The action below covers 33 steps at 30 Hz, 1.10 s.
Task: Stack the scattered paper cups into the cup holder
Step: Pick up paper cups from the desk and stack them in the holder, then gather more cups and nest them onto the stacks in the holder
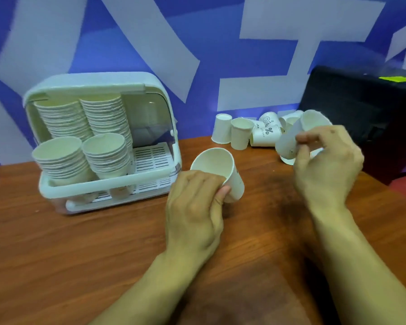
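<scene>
A white cup holder (56, 184) with its lid raised stands on the wooden table at the left. Inside it lean several tall stacks of paper cups (63, 158). My left hand (192, 207) grips one white paper cup (220, 167) just right of the holder, its mouth tilted up and to the left. My right hand (326, 160) holds a second paper cup (295, 134) above the table at the right, tilted. Behind it, several scattered paper cups (239, 133) stand or lie near the wall, some with printed marks.
A black box-shaped object (361, 113) with a yellow-green label stands at the far right, close to my right hand. A blue and white patterned wall (197, 43) runs behind the table. The right side of the holder's slotted tray (152, 158) holds no cups.
</scene>
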Each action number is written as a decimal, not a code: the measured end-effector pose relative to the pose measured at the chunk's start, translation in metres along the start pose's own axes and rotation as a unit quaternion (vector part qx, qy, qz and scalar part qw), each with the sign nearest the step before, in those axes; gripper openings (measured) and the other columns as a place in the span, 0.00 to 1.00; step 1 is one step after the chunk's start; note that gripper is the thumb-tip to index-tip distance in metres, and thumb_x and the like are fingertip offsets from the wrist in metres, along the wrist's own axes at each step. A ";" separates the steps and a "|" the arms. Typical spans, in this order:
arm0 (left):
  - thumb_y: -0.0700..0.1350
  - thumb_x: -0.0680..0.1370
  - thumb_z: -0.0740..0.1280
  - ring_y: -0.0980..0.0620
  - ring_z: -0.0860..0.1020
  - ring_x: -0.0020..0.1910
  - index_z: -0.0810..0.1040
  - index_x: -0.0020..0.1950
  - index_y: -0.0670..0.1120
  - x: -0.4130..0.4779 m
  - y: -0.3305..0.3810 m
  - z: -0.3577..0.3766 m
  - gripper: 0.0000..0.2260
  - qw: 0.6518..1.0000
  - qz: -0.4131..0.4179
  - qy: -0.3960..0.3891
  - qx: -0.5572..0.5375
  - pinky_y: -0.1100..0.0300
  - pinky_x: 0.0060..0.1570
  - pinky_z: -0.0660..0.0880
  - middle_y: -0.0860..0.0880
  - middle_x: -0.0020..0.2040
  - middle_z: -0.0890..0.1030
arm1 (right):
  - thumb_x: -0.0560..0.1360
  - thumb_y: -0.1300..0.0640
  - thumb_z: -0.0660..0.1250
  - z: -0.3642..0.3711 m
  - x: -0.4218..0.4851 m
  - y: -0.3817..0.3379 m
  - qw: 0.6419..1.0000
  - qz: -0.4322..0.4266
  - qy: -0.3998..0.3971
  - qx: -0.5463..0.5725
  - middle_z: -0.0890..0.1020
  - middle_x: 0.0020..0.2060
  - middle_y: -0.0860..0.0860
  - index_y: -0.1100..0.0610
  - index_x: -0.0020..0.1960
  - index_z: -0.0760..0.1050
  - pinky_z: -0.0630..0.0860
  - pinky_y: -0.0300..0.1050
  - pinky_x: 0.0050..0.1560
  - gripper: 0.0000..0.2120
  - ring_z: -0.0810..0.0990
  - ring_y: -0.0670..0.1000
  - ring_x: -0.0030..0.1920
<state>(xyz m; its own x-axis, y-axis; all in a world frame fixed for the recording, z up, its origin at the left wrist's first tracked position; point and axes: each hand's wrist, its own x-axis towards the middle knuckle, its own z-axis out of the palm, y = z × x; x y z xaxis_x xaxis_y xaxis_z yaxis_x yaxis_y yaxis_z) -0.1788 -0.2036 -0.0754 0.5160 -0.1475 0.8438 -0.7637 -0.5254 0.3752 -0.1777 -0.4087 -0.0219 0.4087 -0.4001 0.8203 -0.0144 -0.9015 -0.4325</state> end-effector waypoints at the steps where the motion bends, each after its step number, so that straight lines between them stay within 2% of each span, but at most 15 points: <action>1: 0.42 0.80 0.65 0.44 0.74 0.44 0.80 0.46 0.41 0.007 0.000 -0.007 0.07 1.000 -0.017 0.013 0.007 0.51 0.46 0.72 0.47 0.43 0.79 | 0.69 0.67 0.68 0.003 -0.007 -0.012 0.998 -0.040 0.009 0.040 0.82 0.44 0.55 0.58 0.44 0.80 0.74 0.57 0.50 0.07 0.80 0.58 0.45; 4: 0.44 0.80 0.63 0.42 0.73 0.43 0.80 0.47 0.42 0.032 -0.006 -0.034 0.08 0.997 -0.041 0.039 0.055 0.50 0.44 0.71 0.46 0.42 0.79 | 0.69 0.70 0.69 0.014 -0.024 -0.046 0.984 -0.130 -0.009 0.125 0.82 0.42 0.55 0.61 0.43 0.80 0.76 0.56 0.45 0.07 0.80 0.57 0.44; 6: 0.45 0.80 0.63 0.43 0.72 0.43 0.79 0.46 0.43 0.043 -0.010 -0.056 0.09 0.993 -0.052 0.052 0.093 0.51 0.42 0.69 0.47 0.41 0.79 | 0.69 0.72 0.69 0.020 -0.026 -0.071 0.972 -0.157 -0.020 0.175 0.81 0.42 0.54 0.62 0.43 0.80 0.76 0.51 0.44 0.08 0.80 0.55 0.43; 11: 0.45 0.80 0.64 0.42 0.73 0.44 0.78 0.47 0.43 0.061 -0.037 -0.118 0.07 0.977 -0.068 0.109 0.172 0.52 0.40 0.67 0.46 0.41 0.79 | 0.70 0.71 0.70 0.034 -0.030 -0.137 0.956 -0.144 -0.052 0.250 0.81 0.43 0.53 0.62 0.48 0.78 0.70 0.31 0.47 0.09 0.79 0.50 0.43; 14: 0.46 0.80 0.64 0.41 0.72 0.45 0.79 0.50 0.44 0.068 -0.062 -0.155 0.07 0.957 -0.122 0.146 0.219 0.56 0.39 0.61 0.47 0.40 0.76 | 0.72 0.68 0.70 0.045 -0.027 -0.177 0.946 -0.140 -0.073 0.284 0.82 0.47 0.51 0.62 0.56 0.77 0.68 0.26 0.50 0.14 0.78 0.45 0.46; 17: 0.47 0.80 0.63 0.43 0.71 0.47 0.79 0.55 0.46 0.069 -0.081 -0.179 0.08 0.946 -0.164 0.168 0.226 0.59 0.39 0.57 0.49 0.43 0.78 | 0.72 0.69 0.69 0.060 -0.025 -0.214 0.934 -0.150 -0.059 0.320 0.81 0.50 0.48 0.60 0.58 0.79 0.72 0.30 0.52 0.15 0.78 0.43 0.49; 19: 0.47 0.80 0.63 0.44 0.71 0.47 0.79 0.54 0.46 0.068 -0.087 -0.185 0.08 0.946 -0.167 0.165 0.225 0.60 0.38 0.57 0.49 0.43 0.78 | 0.73 0.71 0.68 0.075 -0.030 -0.235 0.921 -0.155 -0.060 0.353 0.81 0.51 0.48 0.60 0.57 0.81 0.77 0.41 0.54 0.15 0.80 0.48 0.51; 20: 0.46 0.80 0.63 0.45 0.70 0.46 0.79 0.54 0.46 0.067 -0.089 -0.187 0.07 0.946 -0.169 0.164 0.224 0.60 0.38 0.57 0.50 0.42 0.77 | 0.72 0.72 0.68 0.082 -0.035 -0.242 0.916 -0.163 -0.069 0.360 0.83 0.50 0.50 0.60 0.56 0.82 0.78 0.46 0.53 0.16 0.81 0.52 0.51; 22: 0.46 0.80 0.63 0.47 0.69 0.45 0.79 0.55 0.47 0.068 -0.095 -0.190 0.07 0.945 -0.182 0.167 0.215 0.60 0.37 0.56 0.52 0.41 0.75 | 0.69 0.74 0.67 0.098 -0.045 -0.249 0.910 -0.194 -0.098 0.353 0.83 0.47 0.54 0.61 0.55 0.83 0.78 0.51 0.48 0.18 0.82 0.55 0.46; 24: 0.47 0.81 0.63 0.48 0.69 0.46 0.79 0.56 0.49 0.070 -0.101 -0.193 0.08 0.943 -0.190 0.175 0.208 0.60 0.37 0.57 0.52 0.42 0.77 | 0.68 0.74 0.67 0.110 -0.051 -0.246 0.908 -0.213 -0.126 0.338 0.83 0.45 0.54 0.60 0.55 0.83 0.78 0.50 0.43 0.19 0.80 0.56 0.43; 29: 0.47 0.81 0.63 0.50 0.68 0.47 0.79 0.53 0.47 0.072 -0.109 -0.189 0.07 0.946 -0.181 0.181 0.200 0.62 0.38 0.57 0.51 0.47 0.80 | 0.70 0.73 0.67 0.121 -0.053 -0.238 0.908 -0.226 -0.138 0.326 0.82 0.43 0.52 0.58 0.55 0.84 0.74 0.42 0.42 0.19 0.80 0.54 0.43; 33: 0.47 0.81 0.63 0.49 0.68 0.47 0.79 0.53 0.47 0.070 -0.111 -0.187 0.07 0.947 -0.179 0.172 0.202 0.62 0.41 0.58 0.50 0.48 0.80 | 0.71 0.69 0.64 0.125 -0.055 -0.235 0.902 -0.251 -0.183 0.300 0.81 0.42 0.52 0.57 0.55 0.84 0.76 0.49 0.42 0.18 0.80 0.56 0.42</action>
<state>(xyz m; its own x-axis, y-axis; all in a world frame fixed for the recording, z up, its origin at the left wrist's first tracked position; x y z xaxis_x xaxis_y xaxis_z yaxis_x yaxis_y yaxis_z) -0.1299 0.0008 0.0138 0.5044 0.3464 0.7910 -0.3160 -0.7785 0.5424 -0.0829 -0.1539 -0.0123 0.5011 0.2144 0.8384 0.7087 -0.6576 -0.2554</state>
